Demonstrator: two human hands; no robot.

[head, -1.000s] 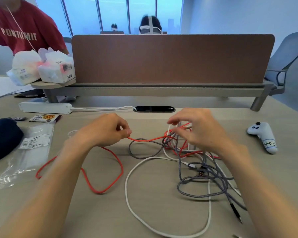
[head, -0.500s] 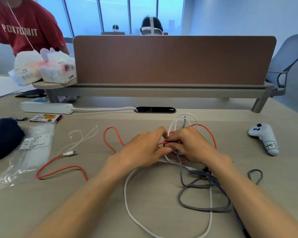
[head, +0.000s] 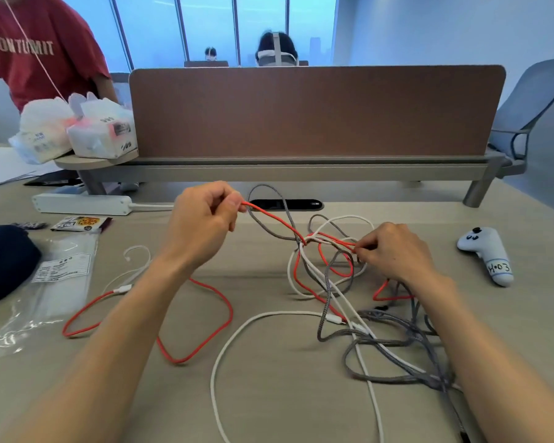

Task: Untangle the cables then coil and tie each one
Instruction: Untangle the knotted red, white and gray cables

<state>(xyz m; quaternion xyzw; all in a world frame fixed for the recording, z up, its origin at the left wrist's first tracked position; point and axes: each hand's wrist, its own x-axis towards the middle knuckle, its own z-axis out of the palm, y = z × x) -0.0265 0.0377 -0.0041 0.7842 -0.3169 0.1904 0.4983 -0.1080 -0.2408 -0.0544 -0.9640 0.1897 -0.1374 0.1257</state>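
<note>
my left hand [head: 205, 219] pinches the red cable [head: 271, 219] taut, right hand [head: 394, 251] pinching it at the knot of cables [head: 330, 251].

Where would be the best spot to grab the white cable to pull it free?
Probably the white cable where its wide loop lies flat on the table, pinched from above, coming from the left. There it lies alone, with nothing over it. Farther right it weaves among the red cable and grey cable, where a pull might tighten the knot.
</note>
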